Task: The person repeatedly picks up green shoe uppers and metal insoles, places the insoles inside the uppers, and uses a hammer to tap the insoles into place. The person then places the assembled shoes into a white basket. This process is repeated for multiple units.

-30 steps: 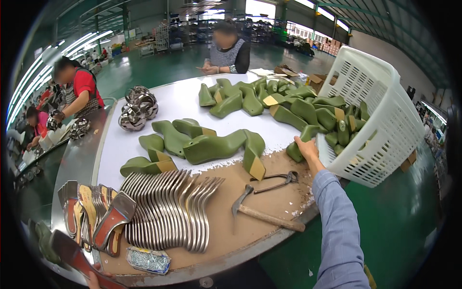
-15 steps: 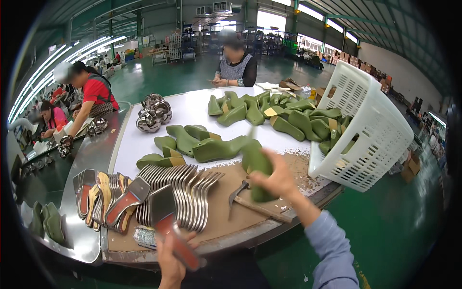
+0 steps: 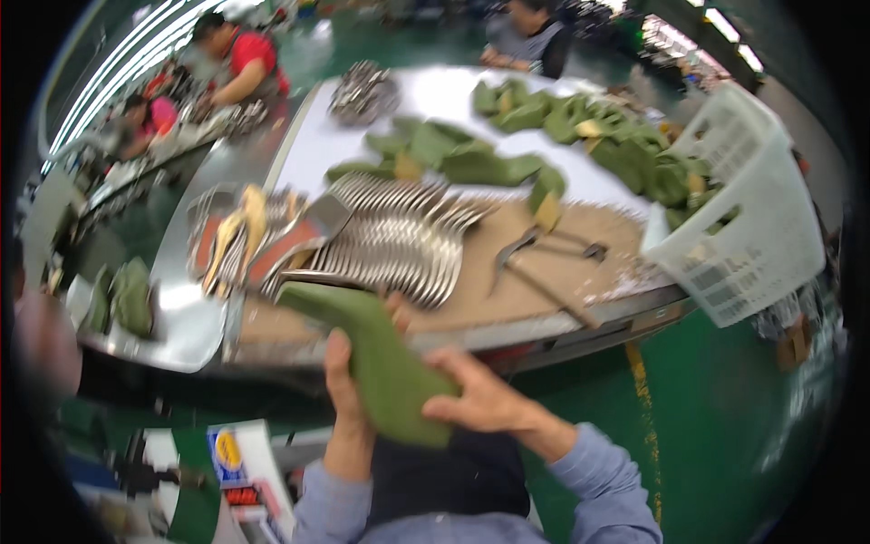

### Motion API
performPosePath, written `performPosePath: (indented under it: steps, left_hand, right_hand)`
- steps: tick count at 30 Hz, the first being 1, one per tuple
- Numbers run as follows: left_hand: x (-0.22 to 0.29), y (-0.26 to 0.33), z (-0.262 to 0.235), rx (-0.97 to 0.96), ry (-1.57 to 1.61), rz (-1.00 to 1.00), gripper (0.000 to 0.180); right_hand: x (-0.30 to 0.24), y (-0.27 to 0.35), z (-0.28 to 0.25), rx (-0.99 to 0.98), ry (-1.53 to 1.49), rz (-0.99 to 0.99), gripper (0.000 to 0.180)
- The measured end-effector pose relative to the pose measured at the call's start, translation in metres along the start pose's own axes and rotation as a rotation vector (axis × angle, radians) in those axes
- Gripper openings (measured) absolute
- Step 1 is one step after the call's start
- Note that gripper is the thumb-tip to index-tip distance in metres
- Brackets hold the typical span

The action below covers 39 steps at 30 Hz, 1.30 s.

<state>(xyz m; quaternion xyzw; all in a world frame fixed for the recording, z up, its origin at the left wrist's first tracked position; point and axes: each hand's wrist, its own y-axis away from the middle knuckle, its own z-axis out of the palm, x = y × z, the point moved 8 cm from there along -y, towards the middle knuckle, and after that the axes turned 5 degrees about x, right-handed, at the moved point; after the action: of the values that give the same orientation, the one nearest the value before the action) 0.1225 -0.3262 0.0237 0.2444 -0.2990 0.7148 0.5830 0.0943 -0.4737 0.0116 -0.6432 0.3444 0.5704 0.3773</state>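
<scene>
Both hands hold a green shoe last (image 3: 385, 358) in front of my body, tilted with its narrow end up to the left. My left hand (image 3: 344, 385) is wrapped round its left side, fingertips showing past the far edge. My right hand (image 3: 480, 394) grips the lower right, thumb on the surface. Whether a metal piece lies behind the last cannot be seen. Just beyond it, curved metal sole-shaped plates (image 3: 390, 240) stand in a packed row, blurred. At their left lie plates with orange-red faces (image 3: 285, 249).
A hammer (image 3: 548, 290) lies on the brown board (image 3: 489, 326), by another dark tool (image 3: 575, 245). More green lasts (image 3: 471, 163) lie behind; others spill from a tilted white basket (image 3: 752, 227). Metal pieces (image 3: 362, 91) are heaped at the back. Co-workers (image 3: 526, 41) (image 3: 245, 63) stand beyond the table.
The view has tilted down. My right hand has brought a green last from above the table toward me, and my left hand now grips it too. The orange-and-metal plate in my left hand no longer shows.
</scene>
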Motion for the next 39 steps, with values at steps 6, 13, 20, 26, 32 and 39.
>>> performPosePath:
  steps: [6, 13, 20, 26, 32, 39]
  left_hand:
    - [0.051, -0.013, -0.024, 0.204, 0.105, 0.239, 0.049]
    - [0.031, 0.025, -0.129, 0.539, -0.02, 0.145, 0.053]
    - [0.082, -0.056, -0.102, -0.01, -1.362, 0.2, 0.028]
    - [0.025, -0.12, -0.11, -0.242, -1.99, -0.239, 0.03]
    - [0.036, -0.111, -0.112, -0.124, -1.818, -0.122, 0.026]
    - [0.022, -0.111, -0.108, -0.249, -1.912, -0.124, 0.029]
  right_hand:
    - [-0.021, -0.02, -0.019, 0.208, 0.637, -0.567, 0.075]
    - [0.006, -0.027, 0.006, 0.107, 0.808, -0.487, 0.074]
    - [0.014, -0.029, 0.015, 0.057, 0.872, -0.48, 0.073]
    - [0.009, -0.029, 0.016, 0.066, 0.847, -0.485, 0.073]
    - [0.011, -0.026, 0.015, 0.088, 0.865, -0.467, 0.073]
    - [0.009, -0.026, 0.014, 0.105, 0.849, -0.48, 0.072]
